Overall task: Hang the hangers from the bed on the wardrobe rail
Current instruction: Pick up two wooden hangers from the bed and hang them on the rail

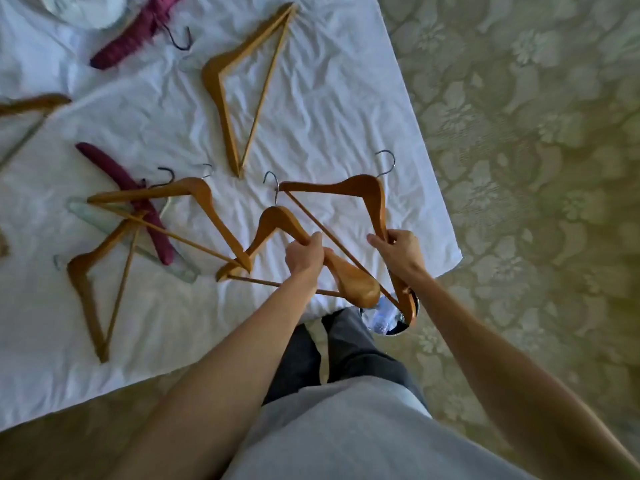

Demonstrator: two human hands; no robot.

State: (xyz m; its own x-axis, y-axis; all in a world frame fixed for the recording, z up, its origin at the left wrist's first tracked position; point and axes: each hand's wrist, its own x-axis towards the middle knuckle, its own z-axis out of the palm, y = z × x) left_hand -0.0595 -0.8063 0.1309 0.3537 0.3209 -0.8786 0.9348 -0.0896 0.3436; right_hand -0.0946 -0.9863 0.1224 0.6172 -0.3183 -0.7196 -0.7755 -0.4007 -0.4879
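Several wooden hangers lie on the white bed sheet (329,109). My left hand (306,254) grips the shoulder of one wooden hanger (277,220) near the bed's corner. My right hand (398,249) grips the arm of a second wooden hanger (360,188), whose metal hook points away from me. The two held hangers cross each other between my hands. Another wooden hanger (239,74) lies farther up the bed. A pile at the left holds two more wooden hangers (194,192), a padded maroon hanger (138,199) and a clear plastic one. The wardrobe rail is out of view.
A second maroon hanger (138,32) lies at the top left beside a pale round object. A small bin (391,317) with a plastic bottle stands on the floor by the bed corner, under the held hangers. Patterned greenish carpet (536,133) covers the floor to the right.
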